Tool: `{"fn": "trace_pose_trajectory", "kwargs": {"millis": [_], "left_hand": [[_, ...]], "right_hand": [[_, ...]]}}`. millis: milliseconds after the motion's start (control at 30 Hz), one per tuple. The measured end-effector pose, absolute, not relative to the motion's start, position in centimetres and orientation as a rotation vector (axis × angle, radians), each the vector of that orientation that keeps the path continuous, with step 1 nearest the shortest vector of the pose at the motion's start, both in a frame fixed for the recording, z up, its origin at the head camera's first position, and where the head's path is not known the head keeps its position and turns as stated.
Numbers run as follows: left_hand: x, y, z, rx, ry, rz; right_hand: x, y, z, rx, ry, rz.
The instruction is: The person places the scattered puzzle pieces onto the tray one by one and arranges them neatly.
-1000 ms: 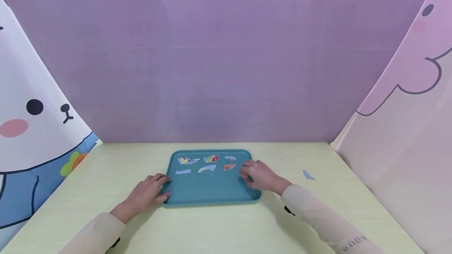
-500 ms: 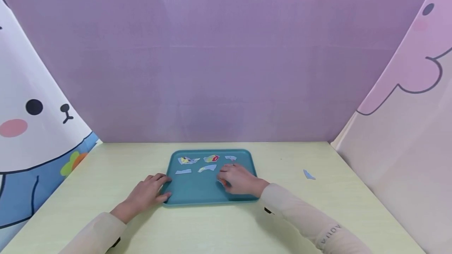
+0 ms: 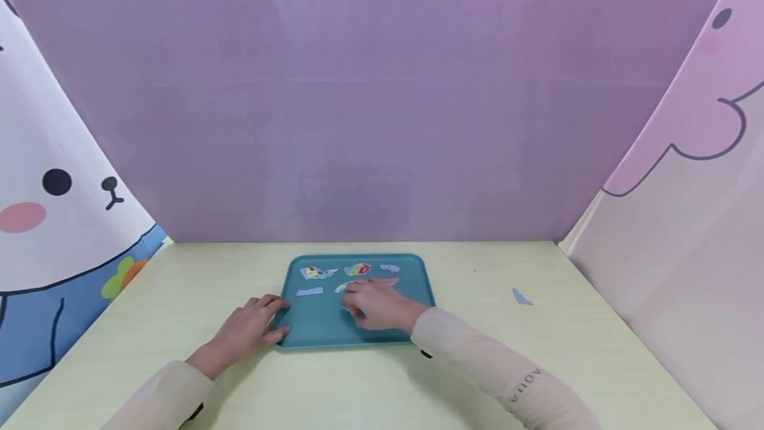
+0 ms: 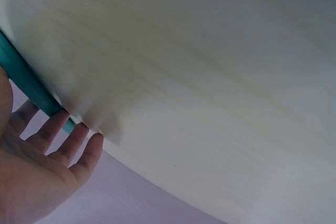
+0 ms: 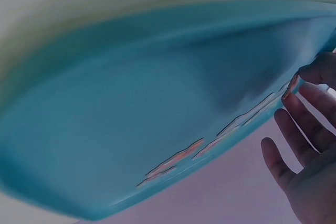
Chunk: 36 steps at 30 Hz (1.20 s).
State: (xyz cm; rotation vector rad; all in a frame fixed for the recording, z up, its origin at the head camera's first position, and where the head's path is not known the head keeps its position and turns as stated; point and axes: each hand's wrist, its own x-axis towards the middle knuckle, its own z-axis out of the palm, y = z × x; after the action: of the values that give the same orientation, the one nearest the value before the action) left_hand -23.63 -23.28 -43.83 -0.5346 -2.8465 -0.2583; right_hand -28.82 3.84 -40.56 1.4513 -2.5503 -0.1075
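My right hand (image 3: 379, 304) is over the middle of a teal tray (image 3: 316, 332), pinching an orange jigsaw piece (image 5: 291, 86) between thumb and forefinger, its other fingers spread in the right wrist view. My left hand (image 3: 245, 330) rests on the tray's left rim, fingers relaxed and apart. Flat in the tray lie a yellow-and-blue piece (image 3: 316, 273), a red-and-green piece (image 3: 358, 269), a small pale blue piece (image 3: 390, 269) and a straight blue strip (image 3: 310, 291). A curved blue piece (image 3: 341, 287) and a second orange piece (image 3: 390, 281) are partly hidden behind my right hand.
One more blue piece (image 3: 522, 297) lies on the pale table (image 3: 358, 390), right of the tray. A purple cloth wall (image 3: 370, 98) rises at the table's back edge. Printed cartoon panels flank the table on both sides.
My right hand has moved left from the tray's right side to its middle, carrying the orange jigsaw piece. The left hand stays on the left rim.
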Motion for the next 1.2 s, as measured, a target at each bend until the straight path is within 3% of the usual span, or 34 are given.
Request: {"fn": "trace_pose_trajectory", "kwargs": {"millis": [1200], "left_hand": [[-23.6,-23.4,-43.9,-0.564,-2.794,-0.285]], "right_hand": [[-29.6,-2.9,-40.8,1.445,-2.685,-0.077]]}}
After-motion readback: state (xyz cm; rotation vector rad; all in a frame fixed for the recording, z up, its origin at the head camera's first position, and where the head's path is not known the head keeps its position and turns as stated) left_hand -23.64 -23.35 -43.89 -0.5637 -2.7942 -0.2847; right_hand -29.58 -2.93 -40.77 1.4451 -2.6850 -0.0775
